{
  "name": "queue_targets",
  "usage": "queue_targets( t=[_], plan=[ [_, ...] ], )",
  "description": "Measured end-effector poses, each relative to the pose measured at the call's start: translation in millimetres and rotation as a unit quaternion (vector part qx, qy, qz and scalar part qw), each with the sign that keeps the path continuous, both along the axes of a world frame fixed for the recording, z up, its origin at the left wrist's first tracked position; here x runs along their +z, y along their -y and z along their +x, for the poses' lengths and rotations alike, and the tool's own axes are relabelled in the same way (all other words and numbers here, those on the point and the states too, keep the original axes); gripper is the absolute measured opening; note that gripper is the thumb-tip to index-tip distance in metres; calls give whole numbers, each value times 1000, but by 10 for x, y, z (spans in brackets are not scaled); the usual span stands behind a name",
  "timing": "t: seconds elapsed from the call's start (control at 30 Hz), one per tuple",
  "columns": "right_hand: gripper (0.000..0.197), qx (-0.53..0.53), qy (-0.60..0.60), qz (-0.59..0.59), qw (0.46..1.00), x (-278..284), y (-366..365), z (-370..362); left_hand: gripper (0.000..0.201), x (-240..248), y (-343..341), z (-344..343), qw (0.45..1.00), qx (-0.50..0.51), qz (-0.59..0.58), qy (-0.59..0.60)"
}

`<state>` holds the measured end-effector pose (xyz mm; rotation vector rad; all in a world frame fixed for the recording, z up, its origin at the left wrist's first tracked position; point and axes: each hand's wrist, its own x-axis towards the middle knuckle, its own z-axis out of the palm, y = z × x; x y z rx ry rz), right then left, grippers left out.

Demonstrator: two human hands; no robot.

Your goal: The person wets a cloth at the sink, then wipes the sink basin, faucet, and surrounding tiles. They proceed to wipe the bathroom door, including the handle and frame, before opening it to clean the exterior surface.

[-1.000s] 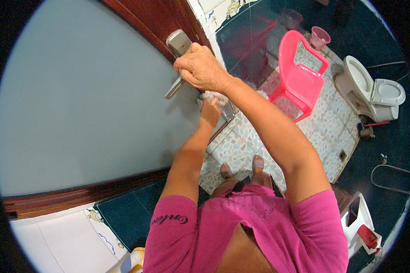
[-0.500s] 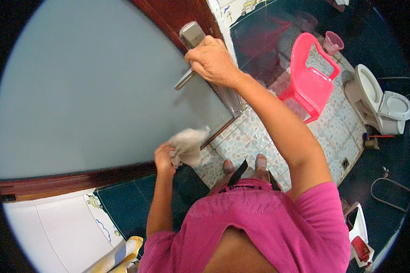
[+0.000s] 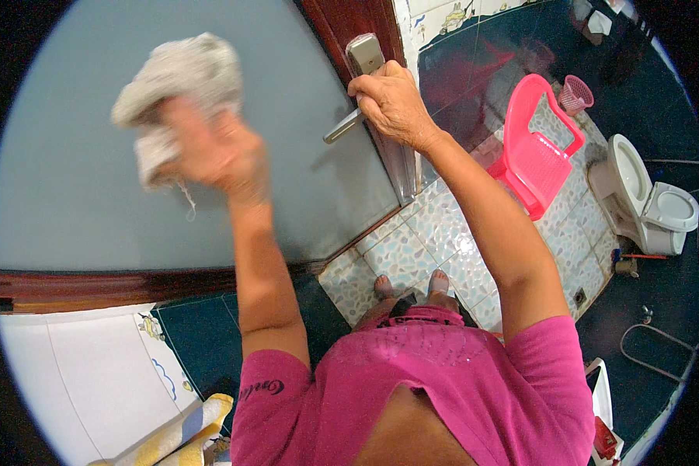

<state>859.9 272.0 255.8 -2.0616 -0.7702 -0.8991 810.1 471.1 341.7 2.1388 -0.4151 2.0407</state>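
A greyish-white cloth [image 3: 202,66] is bunched in my left hand [image 3: 217,151], which is raised in front of the grey door panel [image 3: 78,155]. Motion smears the hand, and a loose thread hangs from the cloth's lower edge. Whether the cloth touches the panel I cannot tell. My right hand [image 3: 396,105] is closed round the metal door handle [image 3: 343,126] at its plate end, just below the silver lock plate [image 3: 365,54]. The handle's free end sticks out to the left of my fingers. Dark red wood [image 3: 330,31] frames the panel.
Right of the door stands a pink plastic chair [image 3: 540,167], with a pink basket [image 3: 575,95] behind it. A white toilet [image 3: 633,182] is at the far right, near a metal rail [image 3: 652,326]. Patterned tiles [image 3: 466,264] lie underfoot. A yellow-and-white towel [image 3: 182,435] hangs lower left.
My left hand has swung up and left with the cloth, from low by the door's bottom edge to high before the panel. My right hand stays on the handle. The view has shifted slightly.
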Motion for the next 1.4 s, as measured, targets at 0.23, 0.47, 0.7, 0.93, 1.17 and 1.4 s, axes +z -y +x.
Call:
queue_targets(
  t=[0.23, 0.47, 0.7, 0.93, 1.17, 1.4],
  plan=[
    [12, 38, 9, 46, 998, -41, -3, -2, 29, -772, 186, 306, 975, -54, 92, -197],
    [16, 81, -39, 105, 990, -44, 72, -45, 42, -1013, 358, 257, 738, -493, -333, -318],
    [16, 80, -57, 92, 991, -8, 29, -70, 32, -1607, 245, 162, 953, -156, -62, -254],
    [14, 84, -38, 118, 989, -63, 67, -46, 30, -1446, 736, 135, 904, -229, -284, -221],
    [14, 85, -40, 129, 987, -40, 38, -103, 30, -1970, 768, 313, 819, -352, -394, -224],
    [14, 71, -45, 146, 986, -40, 39, -111, 25, -1829, 840, 240, 852, -331, -344, -213]
  ],
)
